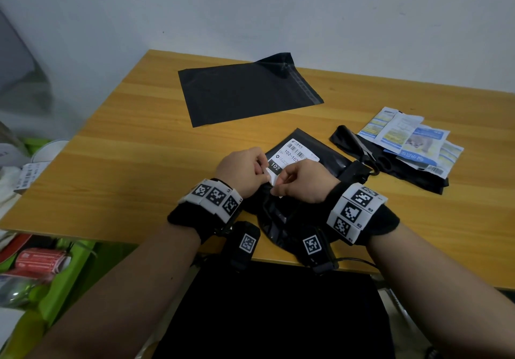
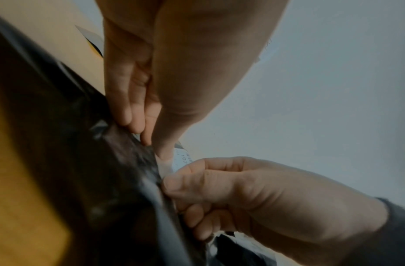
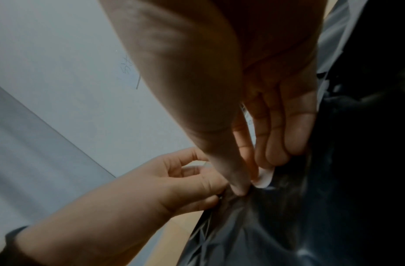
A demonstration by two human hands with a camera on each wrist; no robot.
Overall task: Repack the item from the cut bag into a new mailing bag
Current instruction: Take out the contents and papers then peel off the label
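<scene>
**Black mailer, white label, two hands at one corner**

Black glossy plastic of the labelled mailer lies on the worktop right in front of the person, its long axis running away and to the right, its near end crumpled under the wrists. On it sits a white shipping label printed "102". Both hands meet at the label's near corner — the left hand pinches the lifted white edge, and the right hand pinches the white edge and black film just beside it, fingers curled, knuckles almost touching. The wrist views show the same: thumb and fingertips closed on a thin white strip against dark film.

Judging by this, the label is being peeled back, and the pull will have to run up the label's length, away from the body.

Farther off, well apart, a flat empty black mailing bag waits at the far side, nearer the left hand. To the right lie the printed sachets on another slack black bag — likely the item and the cut bag.
</scene>
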